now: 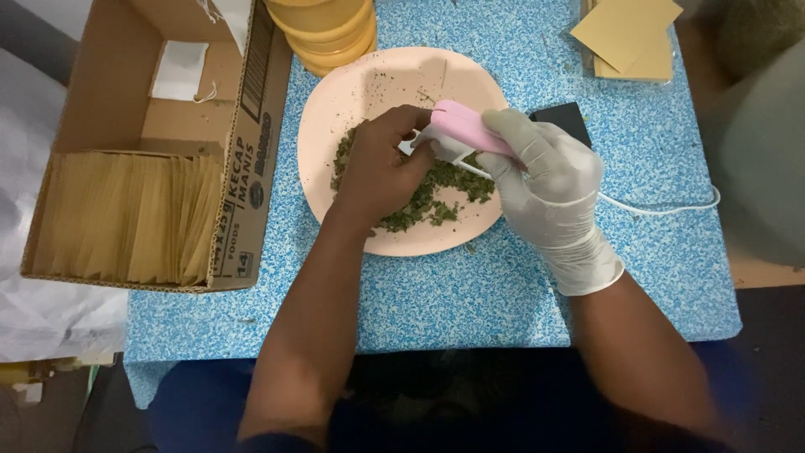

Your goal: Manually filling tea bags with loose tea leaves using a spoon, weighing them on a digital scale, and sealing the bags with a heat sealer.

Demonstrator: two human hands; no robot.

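Note:
A pale pink plate [369,88] lies on the blue speckled table and holds a heap of dried green leaves [449,180]. My bare left hand [379,168] rests over the leaves with its fingers curled around a small white sachet [408,147] that is mostly hidden. My right hand [545,180], in a white glove, grips a pink hand-held device [465,126] with a white cord [662,210], and its tip meets the sachet at my left fingertips.
An open cardboard box [243,168] at the left holds a row of tan envelopes [126,218] and a white sachet [179,71]. Stacked yellow containers [331,33] stand beyond the plate. Tan envelopes [629,33] lie far right, beside a black object [563,122].

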